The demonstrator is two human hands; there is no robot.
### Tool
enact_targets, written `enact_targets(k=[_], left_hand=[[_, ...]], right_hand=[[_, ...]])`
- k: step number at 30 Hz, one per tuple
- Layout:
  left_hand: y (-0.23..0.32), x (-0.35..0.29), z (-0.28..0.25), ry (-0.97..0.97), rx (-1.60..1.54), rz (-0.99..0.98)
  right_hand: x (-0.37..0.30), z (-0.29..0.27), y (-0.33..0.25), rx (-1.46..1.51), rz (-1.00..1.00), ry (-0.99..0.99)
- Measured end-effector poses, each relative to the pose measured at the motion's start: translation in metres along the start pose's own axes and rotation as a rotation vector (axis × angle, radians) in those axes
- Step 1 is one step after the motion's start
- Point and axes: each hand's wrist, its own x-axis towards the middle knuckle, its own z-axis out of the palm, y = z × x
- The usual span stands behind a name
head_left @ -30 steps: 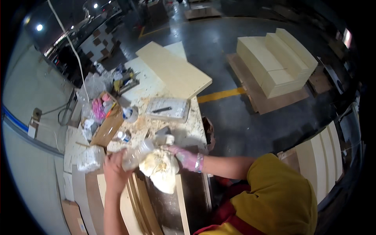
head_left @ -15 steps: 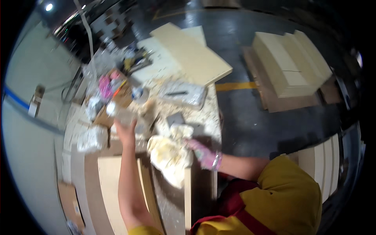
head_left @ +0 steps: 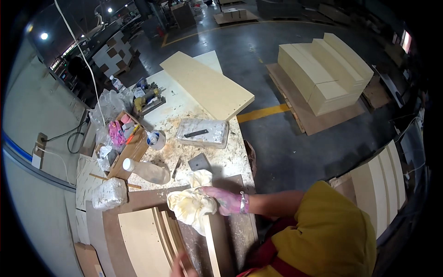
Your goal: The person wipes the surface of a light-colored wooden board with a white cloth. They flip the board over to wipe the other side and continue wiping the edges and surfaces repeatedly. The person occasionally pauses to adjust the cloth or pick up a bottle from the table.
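Observation:
My right hand (head_left: 224, 199), in a pink-stained glove, is closed on a bunched, yellow-stained white cloth (head_left: 190, 205). The cloth rests over the far end of a pale board standing on edge (head_left: 212, 249). At the lower edge, my bare left hand (head_left: 182, 267) is beside the near ends of several pale boards (head_left: 145, 237); its fingers look apart and empty, partly blurred and cut off. A clear plastic bottle with a white cap (head_left: 150, 172) is on the worktable beyond the boards, apart from both hands. A small grey square block (head_left: 199, 162) is just past the cloth.
The worktable (head_left: 161, 121) is covered with shavings. On it are a wrapped block (head_left: 203, 133) bearing a dark flat strip, a cup (head_left: 156, 140), a cardboard box of odds and ends (head_left: 124, 159), a white-wrapped bundle (head_left: 110, 194) and a large board (head_left: 207, 85). Stacked boards (head_left: 323, 76) stand on a pallet to the right.
My left hand has let go of the bottle and moved back to the boards at the lower edge. The bottle now stays on the table. My right hand still grips the cloth; the view has shifted.

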Motion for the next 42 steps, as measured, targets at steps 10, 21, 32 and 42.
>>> enact_targets(k=[10, 21, 32, 42], left_hand=[[-0.030, -0.193, 0.056, 0.234, 0.702, -0.524], [-0.039, -0.208, 0.089, 0.467, 0.834, -0.199], [-0.054, -0.211, 0.082, 0.470, 0.916, -0.136], [-0.050, -0.213, 0.081, 0.468, 0.913, -0.108]], right_hand=[[-0.008, 0.000, -0.035, 0.088, -0.126, -0.011], [-0.127, 0.048, 0.081, -2.021, -1.092, -0.659], [-0.089, 0.024, -0.058, -1.499, -0.987, 0.356], [-0.111, 0.062, 0.009, -2.062, -1.078, -0.023]])
